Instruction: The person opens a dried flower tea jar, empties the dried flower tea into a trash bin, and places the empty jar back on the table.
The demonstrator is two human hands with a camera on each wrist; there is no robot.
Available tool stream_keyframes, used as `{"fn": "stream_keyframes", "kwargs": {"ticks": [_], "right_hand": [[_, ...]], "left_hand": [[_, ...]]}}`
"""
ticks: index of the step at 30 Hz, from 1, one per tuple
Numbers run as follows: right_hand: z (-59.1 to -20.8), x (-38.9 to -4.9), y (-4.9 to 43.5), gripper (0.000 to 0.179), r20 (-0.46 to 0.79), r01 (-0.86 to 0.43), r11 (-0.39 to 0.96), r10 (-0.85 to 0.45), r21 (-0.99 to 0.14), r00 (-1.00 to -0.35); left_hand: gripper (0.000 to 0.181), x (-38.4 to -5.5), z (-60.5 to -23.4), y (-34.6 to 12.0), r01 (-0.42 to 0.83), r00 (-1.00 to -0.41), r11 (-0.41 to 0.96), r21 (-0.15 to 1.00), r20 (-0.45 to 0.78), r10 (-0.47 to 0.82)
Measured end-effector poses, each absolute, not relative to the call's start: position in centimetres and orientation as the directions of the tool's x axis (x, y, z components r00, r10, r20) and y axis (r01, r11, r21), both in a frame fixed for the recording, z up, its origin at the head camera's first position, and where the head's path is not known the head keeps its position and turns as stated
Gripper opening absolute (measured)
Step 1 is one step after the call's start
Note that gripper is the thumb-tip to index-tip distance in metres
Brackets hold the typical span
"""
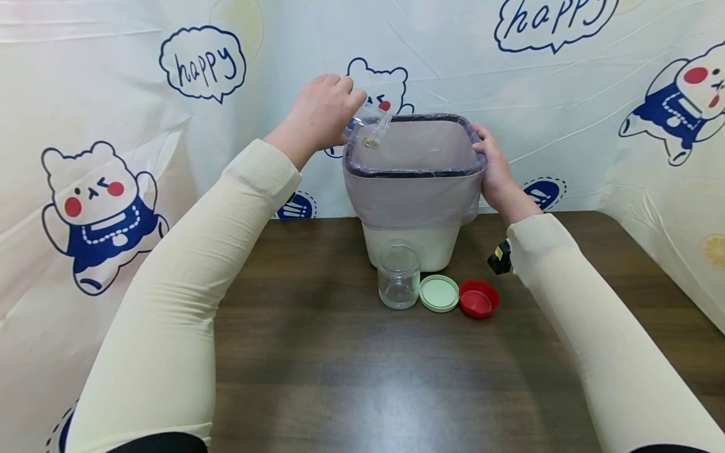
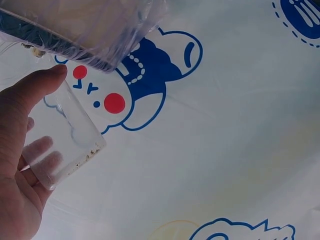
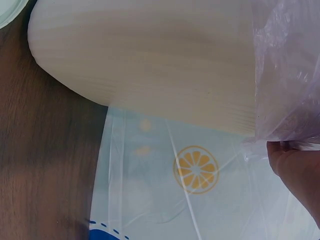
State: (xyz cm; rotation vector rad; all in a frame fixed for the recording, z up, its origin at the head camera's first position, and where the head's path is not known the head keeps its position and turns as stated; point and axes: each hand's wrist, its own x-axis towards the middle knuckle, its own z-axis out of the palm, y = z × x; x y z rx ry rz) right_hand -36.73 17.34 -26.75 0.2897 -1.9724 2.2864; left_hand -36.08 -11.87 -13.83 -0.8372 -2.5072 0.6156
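My left hand (image 1: 325, 113) grips a clear jar (image 1: 369, 123), tipped with its mouth toward the inside of a bin. A small clump of yellowish bits shows near the jar's mouth. In the left wrist view, dark crumbs cling near the base of the jar (image 2: 80, 132), with the thumb and fingers around it. The bin (image 1: 416, 242) is pale and lined with a translucent lilac bag (image 1: 413, 198) folded over its dark rim. At the bin's right side, my right hand (image 1: 498, 167) holds the bagged rim; its thumb (image 3: 290, 160) lies against the bag in the right wrist view.
Close in front of the bin, a clear glass jar (image 1: 399, 277) stands upright on the brown wooden table (image 1: 362, 377). Beside it lie a pale green lid (image 1: 438, 293) and a red lid (image 1: 478, 299). A printed curtain (image 1: 317, 38) hangs behind.
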Motion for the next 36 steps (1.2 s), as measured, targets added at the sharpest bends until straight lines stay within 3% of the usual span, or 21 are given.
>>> {"fn": "stream_keyframes", "kwargs": {"ticks": [36], "right_hand": [[-26.65,-36.55,17.39,0.058,0.213,-0.204,-0.138,-0.058,-0.969,-0.975]], "left_hand": [[0.053,-36.27,-13.57,-11.05,0.456,-0.662,0.625,-0.633,0.229,0.714]]}}
